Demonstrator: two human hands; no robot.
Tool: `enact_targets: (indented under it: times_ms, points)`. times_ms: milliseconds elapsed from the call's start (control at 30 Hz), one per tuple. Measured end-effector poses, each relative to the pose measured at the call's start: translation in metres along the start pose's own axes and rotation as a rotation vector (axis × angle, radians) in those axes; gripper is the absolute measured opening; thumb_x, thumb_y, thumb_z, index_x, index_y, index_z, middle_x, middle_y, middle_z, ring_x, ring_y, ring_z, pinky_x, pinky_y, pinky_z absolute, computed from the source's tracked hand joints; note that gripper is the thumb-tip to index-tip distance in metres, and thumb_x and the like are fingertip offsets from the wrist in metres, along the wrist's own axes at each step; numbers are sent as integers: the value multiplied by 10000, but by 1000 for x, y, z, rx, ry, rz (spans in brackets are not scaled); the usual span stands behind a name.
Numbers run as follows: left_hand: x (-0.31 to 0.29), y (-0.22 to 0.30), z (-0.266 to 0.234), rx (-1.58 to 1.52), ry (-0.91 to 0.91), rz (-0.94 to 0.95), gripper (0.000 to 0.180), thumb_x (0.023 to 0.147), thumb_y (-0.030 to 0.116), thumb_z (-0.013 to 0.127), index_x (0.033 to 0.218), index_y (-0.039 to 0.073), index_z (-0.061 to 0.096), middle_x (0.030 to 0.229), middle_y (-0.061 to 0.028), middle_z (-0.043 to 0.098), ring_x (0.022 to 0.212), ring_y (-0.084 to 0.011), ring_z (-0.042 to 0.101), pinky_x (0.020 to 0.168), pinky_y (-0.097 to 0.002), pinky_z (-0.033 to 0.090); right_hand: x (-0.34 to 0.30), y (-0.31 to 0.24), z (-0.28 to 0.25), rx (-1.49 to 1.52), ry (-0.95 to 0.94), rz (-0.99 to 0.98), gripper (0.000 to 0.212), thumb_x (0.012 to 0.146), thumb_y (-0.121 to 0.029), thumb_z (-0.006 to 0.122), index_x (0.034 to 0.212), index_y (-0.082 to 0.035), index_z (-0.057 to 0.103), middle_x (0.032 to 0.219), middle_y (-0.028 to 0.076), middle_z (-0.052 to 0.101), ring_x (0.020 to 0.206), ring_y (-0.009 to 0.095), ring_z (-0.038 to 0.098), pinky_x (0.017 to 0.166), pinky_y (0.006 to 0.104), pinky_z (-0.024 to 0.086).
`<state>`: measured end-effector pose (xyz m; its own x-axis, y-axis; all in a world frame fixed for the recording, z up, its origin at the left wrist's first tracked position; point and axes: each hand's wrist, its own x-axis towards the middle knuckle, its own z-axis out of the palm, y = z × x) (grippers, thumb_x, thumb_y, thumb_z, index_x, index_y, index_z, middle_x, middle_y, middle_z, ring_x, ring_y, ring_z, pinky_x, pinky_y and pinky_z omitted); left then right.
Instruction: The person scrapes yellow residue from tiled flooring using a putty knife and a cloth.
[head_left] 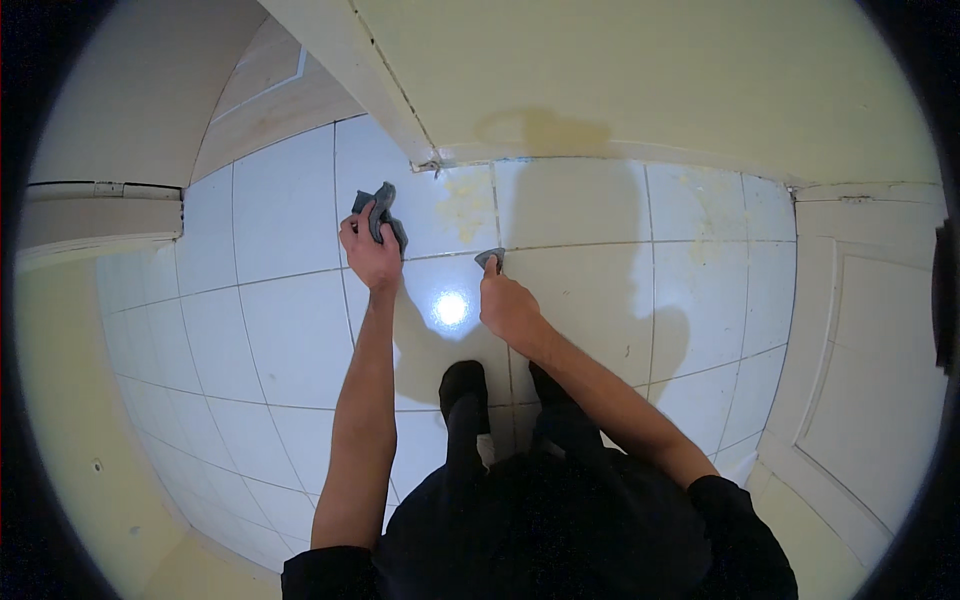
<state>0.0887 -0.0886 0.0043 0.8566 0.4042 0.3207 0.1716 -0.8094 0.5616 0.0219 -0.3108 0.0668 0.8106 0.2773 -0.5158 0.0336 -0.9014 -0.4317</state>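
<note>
My left hand (372, 250) is closed on a crumpled dark grey cloth (381, 205), which touches the white tiled floor (290, 330) to the left of a yellowish stain (464, 208). Just below that stain, my right hand (510, 305) grips a small grey scraper (489, 258). Its flat, wedge-shaped end lies by a grout line, with the index finger stretched along it. The handle, if there is one, is hidden in my palm. A gap of bare tile with a bright light reflection separates the two hands.
A cream wall (650, 80) rises ahead, ending at a door frame (400, 120) on the left. More yellowish smears (710, 210) mark the tiles at the right. A panelled white door (865, 350) stands at the far right. My dark shoes (464, 388) are below the hands.
</note>
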Motion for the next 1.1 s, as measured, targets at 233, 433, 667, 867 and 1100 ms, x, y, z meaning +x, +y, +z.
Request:
enact_targets:
  times_ms: [233, 433, 667, 867, 1100]
  points:
    - [1, -3, 2, 2, 17, 5, 426, 814, 135, 634, 1239, 149, 663, 1126, -124, 545, 1075, -335, 542, 912, -463, 486, -13, 8, 10, -104, -17, 34, 761, 897, -87, 549, 1519, 136, 171, 778, 204, 719, 666, 333, 720, 601, 453, 595]
    - [0, -2, 4, 8, 6, -5, 430, 814, 132, 633, 1243, 144, 663, 1129, -126, 545, 1073, -336, 543, 910, -459, 491, 12, 15, 7, -102, 37, 5, 773, 893, -81, 554, 1524, 131, 160, 833, 235, 718, 687, 338, 723, 601, 447, 594]
    - [4, -2, 3, 1, 16, 0, 425, 816, 130, 631, 1240, 144, 662, 1141, -127, 541, 1075, -333, 545, 905, -457, 496, 28, 6, -19, -62, 81, 45, 690, 896, -60, 526, 1498, 134, 252, 848, 237, 720, 711, 352, 725, 639, 464, 594]
    - [3, 0, 2, 1, -2, -5, 422, 811, 123, 641, 1232, 146, 664, 1143, -124, 540, 1084, -333, 543, 906, -457, 496, 26, 9, -24, -59, 102, 15, 663, 908, -64, 518, 1481, 156, 264, 810, 253, 711, 706, 338, 729, 619, 446, 596]
    - [2, -7, 0, -20, -6, -5, 422, 814, 115, 638, 1234, 148, 662, 1135, -121, 545, 1090, -333, 541, 917, -456, 491, 19, 7, -17, -48, -27, 47, 648, 914, -75, 513, 1482, 136, 284, 843, 257, 716, 753, 344, 738, 655, 441, 602]
